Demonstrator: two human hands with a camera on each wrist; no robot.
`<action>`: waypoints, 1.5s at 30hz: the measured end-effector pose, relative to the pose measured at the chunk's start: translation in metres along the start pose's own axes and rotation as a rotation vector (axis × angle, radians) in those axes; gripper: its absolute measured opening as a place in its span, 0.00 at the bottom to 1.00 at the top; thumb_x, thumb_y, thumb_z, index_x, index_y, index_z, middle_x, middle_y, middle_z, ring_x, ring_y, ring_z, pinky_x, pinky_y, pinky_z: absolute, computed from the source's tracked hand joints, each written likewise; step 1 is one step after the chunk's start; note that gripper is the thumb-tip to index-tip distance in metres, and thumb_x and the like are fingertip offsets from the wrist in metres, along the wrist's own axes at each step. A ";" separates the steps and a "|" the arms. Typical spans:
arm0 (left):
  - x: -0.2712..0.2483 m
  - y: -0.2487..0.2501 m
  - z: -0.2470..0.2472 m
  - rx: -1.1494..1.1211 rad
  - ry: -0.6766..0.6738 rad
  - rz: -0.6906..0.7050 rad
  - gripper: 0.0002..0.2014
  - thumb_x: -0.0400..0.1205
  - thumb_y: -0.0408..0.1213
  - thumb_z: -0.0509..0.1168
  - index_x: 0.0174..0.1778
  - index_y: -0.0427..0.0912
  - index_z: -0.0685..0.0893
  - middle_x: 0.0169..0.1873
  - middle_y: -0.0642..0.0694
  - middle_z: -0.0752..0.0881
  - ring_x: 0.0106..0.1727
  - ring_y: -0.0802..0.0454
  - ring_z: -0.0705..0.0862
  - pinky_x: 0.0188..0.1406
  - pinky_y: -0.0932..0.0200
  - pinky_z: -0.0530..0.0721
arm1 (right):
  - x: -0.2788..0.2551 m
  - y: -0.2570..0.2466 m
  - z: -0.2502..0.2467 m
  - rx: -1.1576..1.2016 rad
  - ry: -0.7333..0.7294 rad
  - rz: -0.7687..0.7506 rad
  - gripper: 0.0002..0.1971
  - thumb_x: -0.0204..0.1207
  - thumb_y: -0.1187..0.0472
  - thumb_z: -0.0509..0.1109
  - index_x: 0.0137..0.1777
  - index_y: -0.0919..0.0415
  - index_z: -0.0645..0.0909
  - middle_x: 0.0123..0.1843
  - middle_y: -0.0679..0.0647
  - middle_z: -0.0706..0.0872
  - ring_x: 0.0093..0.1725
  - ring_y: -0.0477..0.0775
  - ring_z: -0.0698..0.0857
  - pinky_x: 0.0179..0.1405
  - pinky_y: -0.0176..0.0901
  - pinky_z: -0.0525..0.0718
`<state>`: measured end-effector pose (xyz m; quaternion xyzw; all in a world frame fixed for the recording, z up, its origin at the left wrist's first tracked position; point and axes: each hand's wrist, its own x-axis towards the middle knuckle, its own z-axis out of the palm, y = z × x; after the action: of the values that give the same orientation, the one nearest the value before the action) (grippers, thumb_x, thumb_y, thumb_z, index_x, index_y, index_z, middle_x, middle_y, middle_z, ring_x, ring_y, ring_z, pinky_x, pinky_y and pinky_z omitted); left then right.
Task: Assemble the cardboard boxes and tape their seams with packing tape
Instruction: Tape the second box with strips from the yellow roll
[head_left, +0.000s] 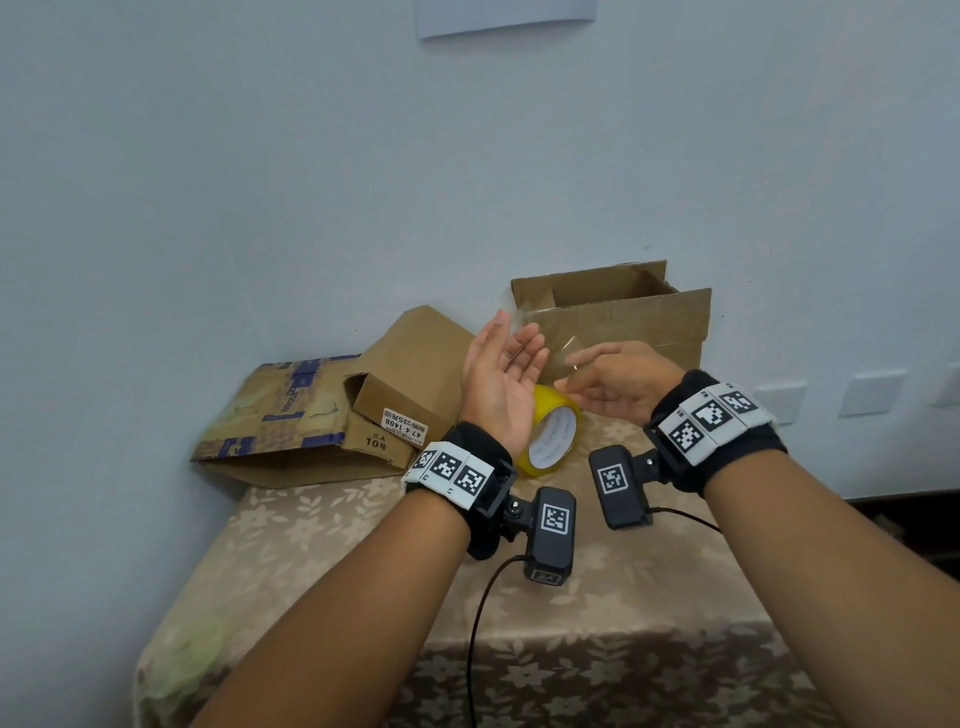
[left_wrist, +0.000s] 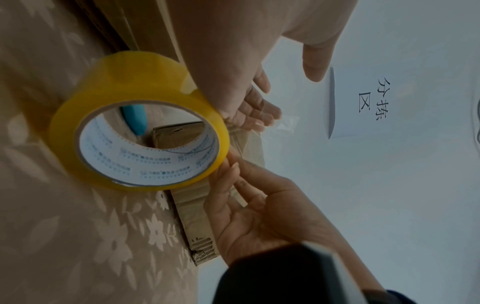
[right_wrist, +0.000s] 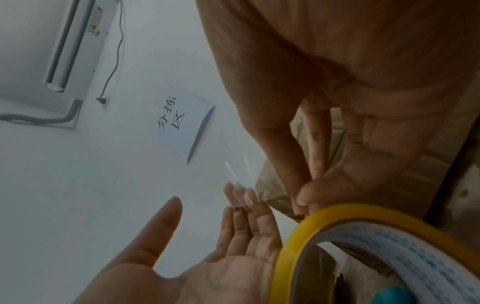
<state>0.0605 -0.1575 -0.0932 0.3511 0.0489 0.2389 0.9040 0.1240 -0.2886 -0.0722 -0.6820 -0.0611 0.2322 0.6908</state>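
Head view: looks from above and behind both forearms, forward and down at the counter and the wall behind it; mid distance, taking in both wrist units.
Left wrist view: sits under the left hand, rolled sideways, facing along the palm toward the wall; very close to the tape roll.
Right wrist view: sits under the right hand, tilted, aimed up at the wall and a wall-mounted unit; very close.
Shared by all three: both hands, the tape roll, the paper sign on the wall.
Shared by the wrist views: each sees the opposite hand.
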 end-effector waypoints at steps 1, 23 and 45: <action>0.000 0.000 0.000 0.000 0.000 -0.003 0.24 0.84 0.41 0.71 0.75 0.39 0.77 0.50 0.39 0.89 0.52 0.47 0.88 0.61 0.54 0.86 | -0.001 0.000 -0.002 0.000 -0.004 0.008 0.18 0.74 0.82 0.76 0.60 0.65 0.85 0.34 0.58 0.92 0.32 0.49 0.92 0.31 0.39 0.91; -0.005 0.004 0.003 -0.048 0.032 -0.041 0.30 0.82 0.43 0.74 0.79 0.39 0.76 0.52 0.39 0.88 0.57 0.44 0.87 0.63 0.52 0.87 | 0.003 0.002 -0.004 -0.137 0.135 -0.012 0.03 0.82 0.66 0.74 0.54 0.62 0.88 0.43 0.56 0.91 0.32 0.48 0.81 0.32 0.38 0.80; 0.011 0.098 -0.005 -0.094 -0.043 0.123 0.12 0.87 0.29 0.66 0.66 0.39 0.80 0.56 0.35 0.91 0.56 0.41 0.91 0.59 0.50 0.90 | -0.007 -0.033 0.049 0.112 0.130 -0.359 0.08 0.86 0.66 0.67 0.59 0.63 0.87 0.47 0.58 0.89 0.38 0.51 0.86 0.34 0.39 0.86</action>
<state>0.0298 -0.0863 -0.0320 0.3157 -0.0036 0.2884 0.9040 0.1061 -0.2448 -0.0361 -0.6341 -0.1237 0.0638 0.7606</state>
